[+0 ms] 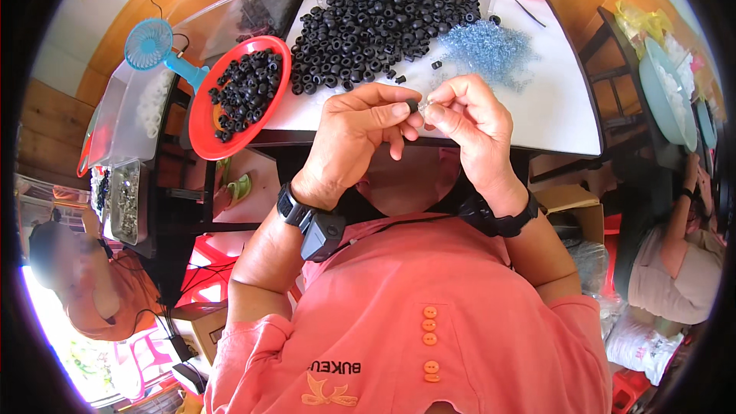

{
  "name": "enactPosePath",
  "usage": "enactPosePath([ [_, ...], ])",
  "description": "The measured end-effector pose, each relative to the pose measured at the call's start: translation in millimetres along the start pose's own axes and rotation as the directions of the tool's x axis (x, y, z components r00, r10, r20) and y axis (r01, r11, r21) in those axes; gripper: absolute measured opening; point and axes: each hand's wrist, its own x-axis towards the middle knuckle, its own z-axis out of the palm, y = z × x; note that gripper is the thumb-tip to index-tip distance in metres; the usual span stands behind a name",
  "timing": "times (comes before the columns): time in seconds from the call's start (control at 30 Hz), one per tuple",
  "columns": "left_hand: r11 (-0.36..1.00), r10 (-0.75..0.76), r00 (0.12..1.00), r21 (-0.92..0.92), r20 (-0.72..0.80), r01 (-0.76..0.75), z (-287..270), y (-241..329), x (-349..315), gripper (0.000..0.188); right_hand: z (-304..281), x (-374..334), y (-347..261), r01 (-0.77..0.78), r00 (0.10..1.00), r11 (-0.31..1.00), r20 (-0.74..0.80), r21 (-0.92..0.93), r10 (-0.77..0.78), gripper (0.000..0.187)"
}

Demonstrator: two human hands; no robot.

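Note:
Over the near edge of the white table (556,111), my two hands meet fingertip to fingertip. My left hand (345,134) pinches a small round black plastic part (412,105) between thumb and forefinger. A tiny clear piece (422,107) is pinched in my right hand (484,126), right up against the black part; whether it sits inside it I cannot tell. Beyond my hands spreads a large heap of similar black parts (376,19). To its right lies a pile of small bluish clear pieces (491,50). A red plate (286,69) at the left bears more black parts, of smaller size.
A blue fan (149,44) stands past the red plate, near a clear plastic bin (126,119). Pale green basin (665,92) on the right holds white pieces. One person (107,291) is at the far left, another (675,261) at the far right. A cardboard box (579,203) sits below.

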Motion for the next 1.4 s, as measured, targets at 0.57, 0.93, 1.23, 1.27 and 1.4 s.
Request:
enactPosePath([
  [0.57,0.784,0.275,0.959,0.594,-0.070,-0.181,7,-10,-5,0.019,-1,2,4,0.001,1.000,0.994,0.002,-0.110,-0.001,0.010],
  [0.93,0.832,0.181,0.982,0.540,-0.050,-0.126,8,-6,-3,0.018,-7,6,-4,0.164,0.986,0.811,0.108,-0.562,-0.125,0.016],
  [1.23,0.926,0.164,0.985,0.352,-0.057,-0.134,-4,-9,2,0.015,2,2,-22,0.432,0.902,0.486,0.362,-0.759,-0.237,0.018],
  [1.27,0.928,0.162,0.985,0.348,-0.052,-0.134,-5,-7,1,0.015,-3,7,-22,0.417,0.909,0.536,0.347,-0.734,-0.232,0.018],
  [1.4,0.954,0.149,0.988,0.270,-0.047,-0.131,-12,-8,8,0.013,-22,43,-25,0.243,0.970,0.532,0.193,-0.811,-0.149,0.004],
])
